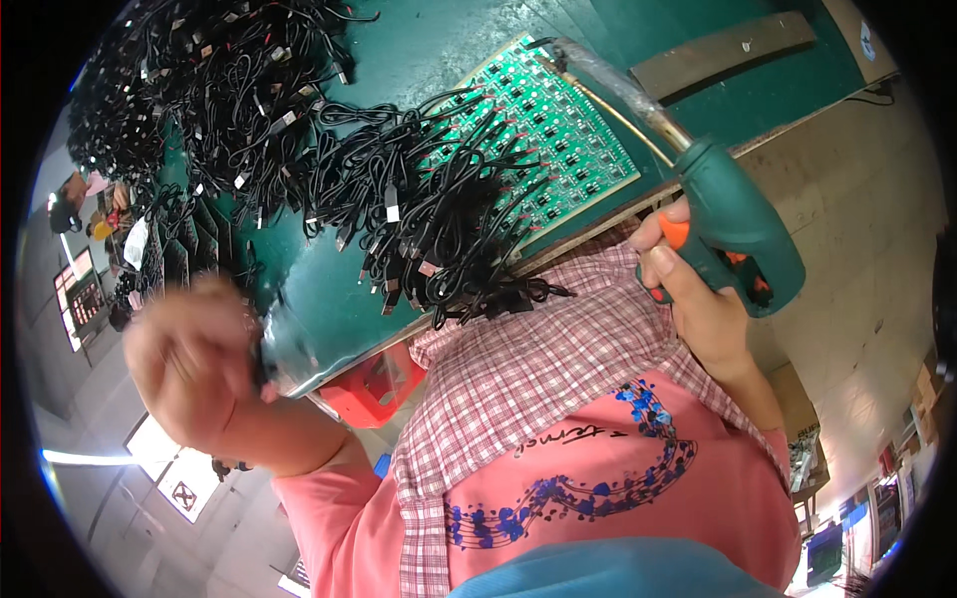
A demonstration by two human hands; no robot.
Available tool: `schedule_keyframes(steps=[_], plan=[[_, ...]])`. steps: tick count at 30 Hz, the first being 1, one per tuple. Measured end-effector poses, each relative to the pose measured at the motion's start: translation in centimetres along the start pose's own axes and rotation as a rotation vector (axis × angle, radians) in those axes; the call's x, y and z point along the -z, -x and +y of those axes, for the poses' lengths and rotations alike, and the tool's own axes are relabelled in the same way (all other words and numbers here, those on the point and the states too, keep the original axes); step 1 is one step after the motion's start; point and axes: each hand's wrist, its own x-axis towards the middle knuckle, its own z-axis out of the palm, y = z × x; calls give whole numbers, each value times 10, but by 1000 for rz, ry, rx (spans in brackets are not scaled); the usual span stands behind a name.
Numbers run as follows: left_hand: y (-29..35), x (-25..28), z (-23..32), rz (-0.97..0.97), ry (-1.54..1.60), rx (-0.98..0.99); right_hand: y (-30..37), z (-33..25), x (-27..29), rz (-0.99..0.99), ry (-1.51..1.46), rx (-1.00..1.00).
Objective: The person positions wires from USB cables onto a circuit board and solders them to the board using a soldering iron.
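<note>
Glue gun (743, 234), teal with an orange trigger, sits in your right hand (698, 289), off the near edge of the green bench (419, 60). Your fingers are wrapped tight round the grip with one on the trigger, and the long metal nozzle, sleeved in clear wrap, reaches back over the edge to the far corner of the green circuit panel (558, 125). That wrist is cocked upward with the forearm rising from your lap, so the gun is held at full reach, unsupported.

Your left hand (189, 364) is blurred at the near left corner of the bench. It seems curled around something clear and shiny, but whether it truly grips cannot be told.

Black cables (439, 214) with metal plugs lie heaped across the near half of the panel, more spreading to the far left corner.

In my judgement the risk is the hot tip: with so long a nozzle and no rest for the wrist, a small tremor could swing it into the cable heap or drop glue on the wrong spot. Your moving left hand could also jog the bench edge.
</note>
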Motion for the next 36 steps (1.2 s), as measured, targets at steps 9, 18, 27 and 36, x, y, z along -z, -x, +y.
schedule_keyframes(steps=[9, 18, 27, 36], plan=[[-56, -168, -54, -62, 533, 840, -12, 6, -15, -182, 405, 85], [-49, -178, -62, -33, 512, 756, -17, 12, -18, -146, 446, 130], [-48, -176, -55, 92, 324, 625, -21, 7, -34, -20, 10, -51], [-74, -170, -52, -74, -215, 533, 0, -3, -10, -79, 159, -148]])
